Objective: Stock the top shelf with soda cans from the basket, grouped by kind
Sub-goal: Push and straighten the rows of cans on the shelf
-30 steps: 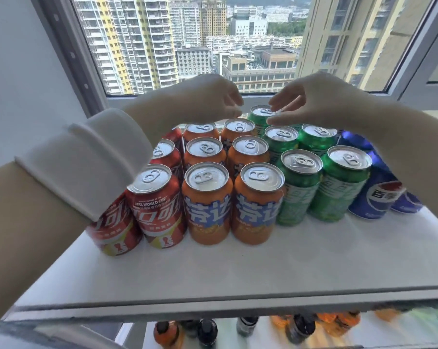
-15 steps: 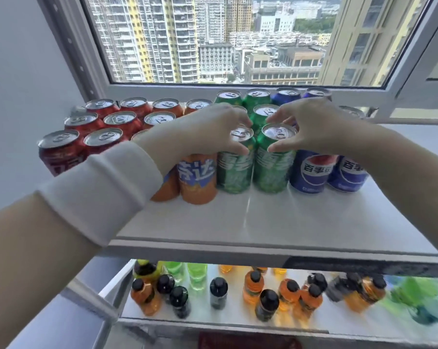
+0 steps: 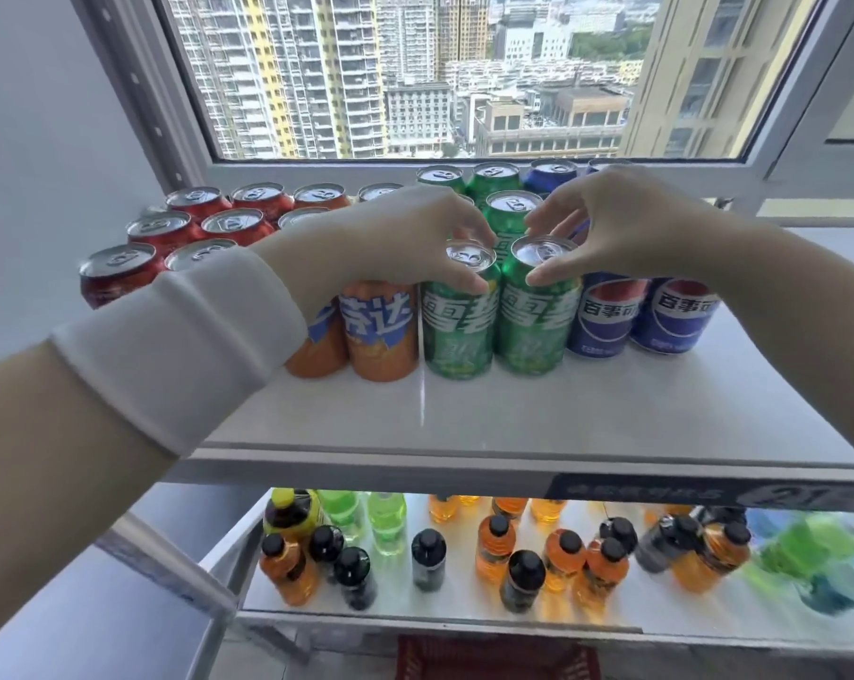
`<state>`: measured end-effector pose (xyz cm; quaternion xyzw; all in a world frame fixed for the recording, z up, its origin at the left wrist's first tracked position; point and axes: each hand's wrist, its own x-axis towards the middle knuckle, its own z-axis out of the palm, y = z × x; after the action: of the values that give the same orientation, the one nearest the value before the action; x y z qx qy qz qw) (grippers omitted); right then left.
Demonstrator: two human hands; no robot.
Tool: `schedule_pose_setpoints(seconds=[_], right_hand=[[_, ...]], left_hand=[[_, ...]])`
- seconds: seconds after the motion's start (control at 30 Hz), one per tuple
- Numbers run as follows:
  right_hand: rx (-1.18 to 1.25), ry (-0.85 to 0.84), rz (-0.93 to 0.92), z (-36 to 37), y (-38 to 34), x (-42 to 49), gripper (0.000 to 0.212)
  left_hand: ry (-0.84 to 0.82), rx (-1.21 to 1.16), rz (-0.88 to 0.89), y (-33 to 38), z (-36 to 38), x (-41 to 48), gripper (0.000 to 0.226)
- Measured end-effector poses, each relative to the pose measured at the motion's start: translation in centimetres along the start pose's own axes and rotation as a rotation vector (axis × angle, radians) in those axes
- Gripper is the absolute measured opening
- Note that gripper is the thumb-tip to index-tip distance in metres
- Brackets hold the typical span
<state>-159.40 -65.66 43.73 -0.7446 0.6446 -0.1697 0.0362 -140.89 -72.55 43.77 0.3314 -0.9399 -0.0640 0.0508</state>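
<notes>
The top shelf (image 3: 562, 409) holds soda cans in blocks by colour: red cans (image 3: 116, 272) at the left, then orange cans (image 3: 378, 331), green cans (image 3: 506, 213) and blue cans (image 3: 675, 314) at the right, all upright and packed close. The lower shelf (image 3: 459, 598) carries small bottles (image 3: 496, 547) (orange, dark and green ones, loosely scattered). Below it a strip of the red basket (image 3: 498, 660) shows, but its contents cannot be seen. A window (image 3: 415, 76) stands just behind the cans.

Both arms reach in over the front row. The left hand (image 3: 405, 242) with its white cuff (image 3: 179, 346) hides part of the orange block; its fingers (image 3: 469, 223) and thumb pinch the rim of the left green can (image 3: 457, 331). The right hand (image 3: 626, 233) pinches the top of the right green can (image 3: 535, 326) the same way. These two front cans stand on the shelf, touching each other.
</notes>
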Motion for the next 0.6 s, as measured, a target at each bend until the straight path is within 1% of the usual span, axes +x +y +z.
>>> schedule_pose_setpoints(seconds=[0.23,0.43,0.53,0.6], right_hand=[[-0.024,0.015,0.006,0.0,-0.2,-0.4,0.057],[0.024,-0.052,0.001,-0.6,-0.2,0.2,0.058],[0.078,0.028,0.006,-1.4,0.1,1.6,0.055],[0.06,0.069,0.022,-1.4,0.5,3.0,0.053]], left_hand=[[0.008,0.007,0.0,0.3,0.1,-0.3,0.051],[-0.019,-0.008,-0.029,0.4,-0.4,-0.3,0.053],[0.052,-0.089,-0.062,-0.3,-1.6,0.3,0.051],[0.113,-0.072,-0.078,-1.0,-2.2,1.5,0.048]])
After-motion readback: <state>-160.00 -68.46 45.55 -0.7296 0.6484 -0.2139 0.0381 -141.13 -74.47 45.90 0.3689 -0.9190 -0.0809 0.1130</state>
